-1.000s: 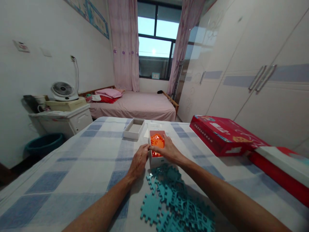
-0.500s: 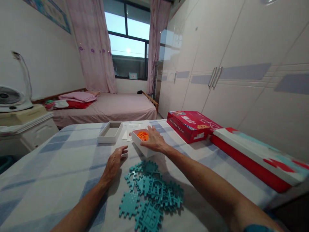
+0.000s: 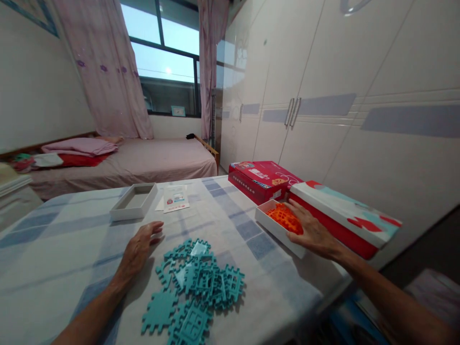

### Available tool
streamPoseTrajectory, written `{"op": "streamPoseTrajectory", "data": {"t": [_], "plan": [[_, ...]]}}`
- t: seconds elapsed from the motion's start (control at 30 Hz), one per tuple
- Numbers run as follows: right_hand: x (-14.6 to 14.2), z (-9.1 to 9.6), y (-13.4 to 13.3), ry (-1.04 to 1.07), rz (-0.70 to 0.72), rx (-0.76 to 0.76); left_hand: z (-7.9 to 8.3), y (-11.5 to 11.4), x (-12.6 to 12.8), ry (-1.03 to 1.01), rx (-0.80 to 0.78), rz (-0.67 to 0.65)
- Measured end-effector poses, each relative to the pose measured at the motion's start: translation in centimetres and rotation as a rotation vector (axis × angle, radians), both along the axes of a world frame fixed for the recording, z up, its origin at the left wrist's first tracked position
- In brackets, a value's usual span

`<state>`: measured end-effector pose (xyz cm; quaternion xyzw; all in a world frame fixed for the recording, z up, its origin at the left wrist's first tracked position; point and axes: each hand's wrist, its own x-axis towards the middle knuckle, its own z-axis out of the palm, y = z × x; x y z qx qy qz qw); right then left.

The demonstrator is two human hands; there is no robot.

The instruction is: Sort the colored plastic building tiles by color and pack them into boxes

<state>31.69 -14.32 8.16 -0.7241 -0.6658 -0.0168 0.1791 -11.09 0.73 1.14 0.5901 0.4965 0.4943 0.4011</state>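
My right hand [image 3: 312, 231] grips a white open box [image 3: 275, 231] across its width, thumb on the near side and fingers over the far side. Orange plastic pieces [image 3: 282, 216] fill the box, partly covered by the hand. The box is at the right part of the table, close to the red boxes. My left hand [image 3: 139, 243] rests on the tablecloth, fingers extended, with nothing in it. To its right lies a loose pile of teal interlocking plastic tiles [image 3: 206, 282] with toothed edges, some flat and some overlapping.
A second shallow white box [image 3: 126, 213] stands at the back left, beside printed paper sheets [image 3: 177, 197]. At the back right are a red box [image 3: 251, 188] and a long red and white box [image 3: 341, 208]. The checked tablecloth [image 3: 72, 258] reaches the table's right edge near my right forearm.
My right hand has carried the white box of orange pieces from the table's middle to the right, uncovering the papers. The view has turned right. My left hand stays beside the tiles.
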Motion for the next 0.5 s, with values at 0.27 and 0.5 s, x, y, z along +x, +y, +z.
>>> {"op": "streamPoseTrajectory", "data": {"t": [0.27, 0.5], "plan": [[4.4, -1.5, -2.0, -0.054, -0.054, 0.116, 0.5, -0.3, 0.0, 0.031, 0.002, -0.007], [8.0, -3.6, -0.9, -0.134, -0.091, 0.146, 0.5, -0.3, 0.1, 0.011, 0.02, -0.021]]}}
